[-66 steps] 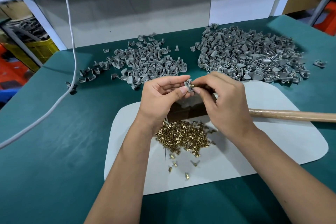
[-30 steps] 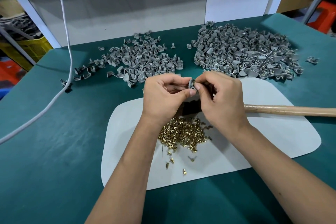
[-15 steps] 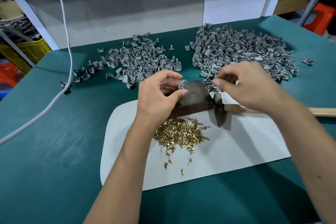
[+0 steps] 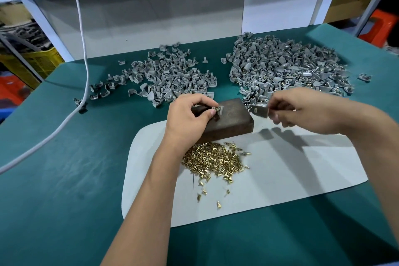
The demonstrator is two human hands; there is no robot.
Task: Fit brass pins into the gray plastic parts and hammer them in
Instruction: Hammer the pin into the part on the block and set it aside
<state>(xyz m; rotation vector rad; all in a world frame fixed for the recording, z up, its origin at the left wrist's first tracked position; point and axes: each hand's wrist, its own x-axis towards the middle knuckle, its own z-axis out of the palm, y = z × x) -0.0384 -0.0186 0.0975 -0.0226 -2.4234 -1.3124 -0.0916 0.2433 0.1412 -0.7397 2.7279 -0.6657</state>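
Note:
My left hand (image 4: pixel 190 120) pinches a small gray plastic part (image 4: pixel 219 110) with a brass pin in it and holds it down on top of the dark brown block (image 4: pixel 234 122). To the right of the block, my right hand (image 4: pixel 302 112) grips the hammer, raised off the mat. Its blurred metal head (image 4: pixel 260 111) sticks out towards the block and its handle is hidden under my hand and forearm. A heap of loose brass pins (image 4: pixel 213 162) lies on the white mat (image 4: pixel 280 179) just in front of the block.
Two piles of gray plastic parts lie on the green table behind the block, a smaller left pile (image 4: pixel 172 77) and a larger right pile (image 4: pixel 291 69). A white cable (image 4: pixel 83 54) hangs down and runs across the table's left side. A yellow crate (image 4: pixel 36 62) stands beyond the left edge.
My hands have parted. The left one set the gray part with its pin on the block. The right one moved right and lifted the hammer off the mat.

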